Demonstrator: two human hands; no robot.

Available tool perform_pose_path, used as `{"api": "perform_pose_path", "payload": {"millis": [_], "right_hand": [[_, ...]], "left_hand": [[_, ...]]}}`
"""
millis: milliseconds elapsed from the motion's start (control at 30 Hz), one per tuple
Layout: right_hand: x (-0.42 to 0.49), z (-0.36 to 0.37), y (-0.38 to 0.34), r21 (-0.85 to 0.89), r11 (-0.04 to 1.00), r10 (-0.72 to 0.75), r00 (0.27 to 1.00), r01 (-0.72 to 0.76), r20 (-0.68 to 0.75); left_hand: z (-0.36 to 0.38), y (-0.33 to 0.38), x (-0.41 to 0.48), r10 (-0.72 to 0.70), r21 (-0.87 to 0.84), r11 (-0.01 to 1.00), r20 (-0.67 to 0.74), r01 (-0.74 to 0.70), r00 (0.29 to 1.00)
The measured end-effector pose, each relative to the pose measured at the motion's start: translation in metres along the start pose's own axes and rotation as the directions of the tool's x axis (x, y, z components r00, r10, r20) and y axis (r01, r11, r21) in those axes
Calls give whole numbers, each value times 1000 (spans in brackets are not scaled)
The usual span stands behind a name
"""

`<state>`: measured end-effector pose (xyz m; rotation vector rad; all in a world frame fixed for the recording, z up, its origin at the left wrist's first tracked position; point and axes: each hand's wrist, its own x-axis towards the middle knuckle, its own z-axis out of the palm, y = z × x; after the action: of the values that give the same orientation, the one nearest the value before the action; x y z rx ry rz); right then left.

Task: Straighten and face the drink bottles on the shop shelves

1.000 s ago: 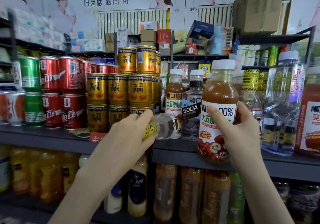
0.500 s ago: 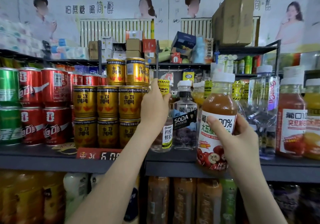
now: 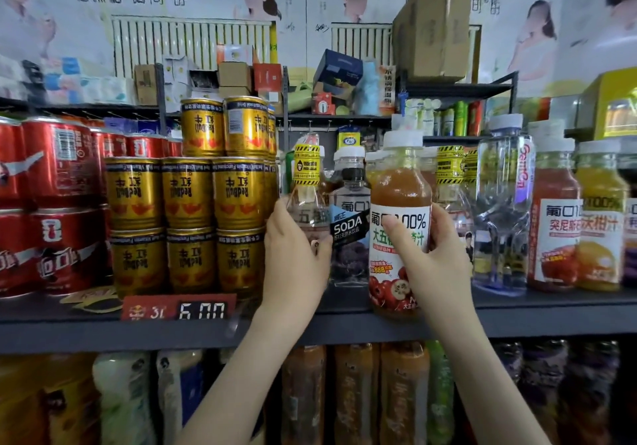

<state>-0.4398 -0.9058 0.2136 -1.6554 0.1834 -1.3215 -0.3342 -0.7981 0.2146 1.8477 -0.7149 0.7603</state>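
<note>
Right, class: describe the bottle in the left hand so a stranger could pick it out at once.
Find the stack of gold cans on the grey shelf; the clear bottle is just right of them, gripped by the left hand. Unlike the black-labelled SODA bottle beside it and the juice bottle in the right hand, it wears a yellow-and-black striped band round its neck.

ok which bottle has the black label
The clear SODA bottle, between the yellow-collared bottle in the left hand and the juice bottle in the right hand; only it has a black band.
</note>
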Motion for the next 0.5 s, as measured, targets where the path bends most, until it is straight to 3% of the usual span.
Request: {"api": "perform_pose_path", "payload": {"millis": [133,267,367,500], "right_hand": [[-2,1,2,-123,991,-41,999,43,24],[-8,0,8,-331,940,-84,996,77,-6],[-12,-3,9,-332,942,-59,998,47,-26],[-16,-5,5,-352,935,-73,996,49,-57]], "left_hand": [[0,-6,-6,-37,25,999,19,36,999],[5,-6,-3,-198,104,977,109,187,974],[6,-5,-2,-235,148,964,98,219,967],[-9,1,-11,-231,54,972,24,230,973]]}}
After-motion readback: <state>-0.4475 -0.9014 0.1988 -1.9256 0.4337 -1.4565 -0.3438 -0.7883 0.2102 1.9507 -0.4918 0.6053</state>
